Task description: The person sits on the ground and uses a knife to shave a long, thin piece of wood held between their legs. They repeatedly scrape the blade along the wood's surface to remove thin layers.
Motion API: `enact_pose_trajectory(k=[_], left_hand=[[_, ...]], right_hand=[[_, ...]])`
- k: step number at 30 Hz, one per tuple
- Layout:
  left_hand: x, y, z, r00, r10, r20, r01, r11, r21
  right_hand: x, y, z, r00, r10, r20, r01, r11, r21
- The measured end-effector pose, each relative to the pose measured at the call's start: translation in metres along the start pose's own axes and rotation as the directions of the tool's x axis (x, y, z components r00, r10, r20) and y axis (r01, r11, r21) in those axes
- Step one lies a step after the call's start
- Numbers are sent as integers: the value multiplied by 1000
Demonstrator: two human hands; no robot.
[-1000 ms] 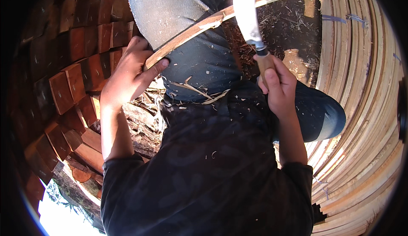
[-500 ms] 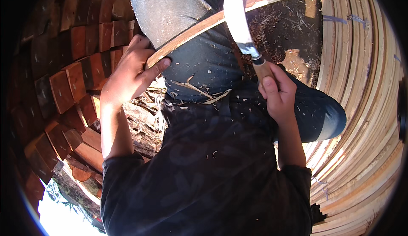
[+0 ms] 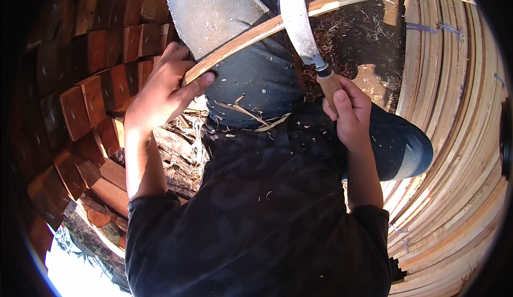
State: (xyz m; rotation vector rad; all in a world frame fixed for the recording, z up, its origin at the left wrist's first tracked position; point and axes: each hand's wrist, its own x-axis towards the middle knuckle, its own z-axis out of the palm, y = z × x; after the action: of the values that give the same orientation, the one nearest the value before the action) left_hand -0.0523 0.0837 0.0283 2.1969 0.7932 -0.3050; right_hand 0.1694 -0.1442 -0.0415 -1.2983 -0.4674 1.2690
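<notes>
Strip (image 3: pixel 331 5) is a long thin bent piece of wood lying across the lap, running from the left knee area up and out to the right over the dirt. Left hand (image 3: pixel 160 91) is wrapped tight around the near end of it, thumb on top, bracing it against the jeans (image 3: pixel 235 24). Stacked blocks (image 3: pixel 80 104) sit just beside that hand. Knife (image 3: pixel 299 24) crosses the strip with the blade flat on it, right hand (image 3: pixel 350 112) fully closed on the wooden handle. Shavings (image 3: pixel 251 118) on the lap already. To do this well I'd keep the blade angle shallow, push away from the leg, and take thin curls. More strips (image 3: pixel 454 136) piled on the right.
</notes>
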Motion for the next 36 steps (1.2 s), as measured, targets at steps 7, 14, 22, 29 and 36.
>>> enact_pose_trajectory(k=[7, 14, 22, 29, 36], left_hand=[[-1, -1, 2, 999, 29, -29, -30, 1000, -10], [0, 2, 3, 998, 43, -38, -44, 999, -9], [-1, -2, 3, 999, 35, -41, -36, 999, -16], [-2, -3, 6, 997, 44, -63, -46, 999, -26], [-1, -1, 3, 999, 26, -20, -25, 999, 28]], right_hand=[[4, 6, -8, 961, 99, 259, -174, 943, 284], [2, 2, -1, 995, -87, -47, 93, 983, 159], [3, 2, 6, 1000, 26, 6, -26, 999, 29], [9, 10, -3, 958, 96, 269, -186, 926, 330], [4, 14, -1, 996, 18, 85, -49, 926, 375]])
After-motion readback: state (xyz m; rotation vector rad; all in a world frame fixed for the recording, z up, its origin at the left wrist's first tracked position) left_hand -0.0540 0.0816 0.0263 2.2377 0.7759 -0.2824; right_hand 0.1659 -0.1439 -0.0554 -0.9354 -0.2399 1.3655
